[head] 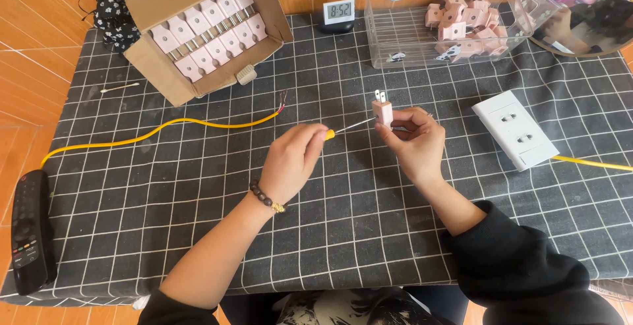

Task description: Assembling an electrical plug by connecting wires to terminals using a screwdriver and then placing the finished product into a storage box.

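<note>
One pink plug [382,110], light rigid plastic, pinched by the body in right hand [412,142], blades at 12 o'clock. Left hand [293,160] fingers closed around screwdriver [348,127], above desk [198,193] centre.

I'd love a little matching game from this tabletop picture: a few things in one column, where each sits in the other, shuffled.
Things:
1. pink plug
2. screwdriver
3. white socket block
4. black remote

Places:
A. left edge of the checked cloth
B. pinched in the right hand
C. flat on the cloth, right of both hands
D. gripped by the left hand, tip at the plug

Pairs: 1-B, 2-D, 3-C, 4-A
</note>
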